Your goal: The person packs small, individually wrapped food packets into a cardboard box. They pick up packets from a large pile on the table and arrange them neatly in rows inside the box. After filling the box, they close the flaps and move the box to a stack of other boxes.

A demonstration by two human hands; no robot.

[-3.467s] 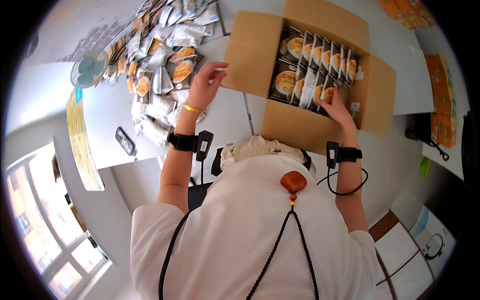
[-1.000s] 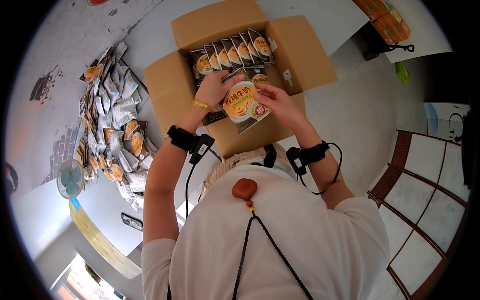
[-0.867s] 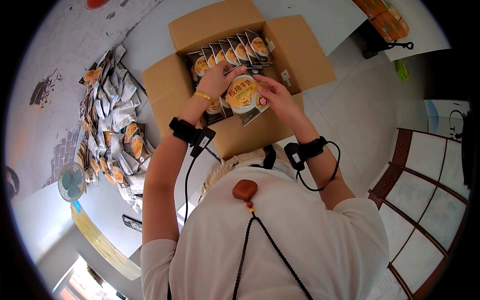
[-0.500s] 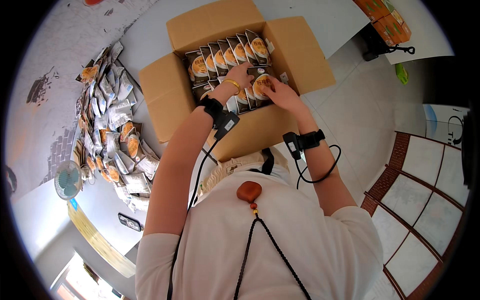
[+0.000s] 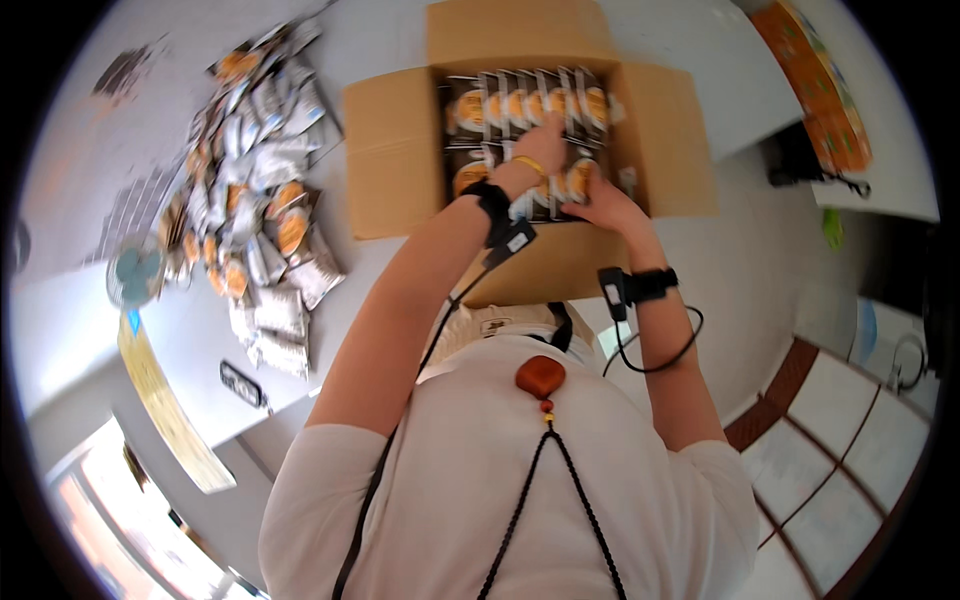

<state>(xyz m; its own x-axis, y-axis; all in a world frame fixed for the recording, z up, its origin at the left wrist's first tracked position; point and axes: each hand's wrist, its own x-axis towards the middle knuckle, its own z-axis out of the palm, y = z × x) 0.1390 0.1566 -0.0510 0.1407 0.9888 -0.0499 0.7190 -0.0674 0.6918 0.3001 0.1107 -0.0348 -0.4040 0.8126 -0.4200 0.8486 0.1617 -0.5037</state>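
Observation:
An open cardboard box [image 5: 395,150] stands before me, holding two rows of dark sachets with round orange food pictures. My left hand [image 5: 540,150], with a yellow bracelet at its wrist, reaches between the far row [image 5: 518,105] and the near row. Its fingertips are blurred and partly hidden among the sachets. At the right end of the near row, my right hand [image 5: 610,208] grips a sachet [image 5: 580,178], thumb on the near side and fingers at its right edge. Black straps with small cabled devices circle both wrists.
A heap of loose sachets [image 5: 270,200] covers the table left of the box. Nearer me on that side are a small fan [image 5: 135,275] and a phone [image 5: 240,385]. Orange cartons [image 5: 825,95] sit at the far right. The box flaps are spread outward.
My view has shifted, so the box and sachet heap sit differently in the picture. My right hand has closed in on the near row's end sachet. My left hand stays among the rows.

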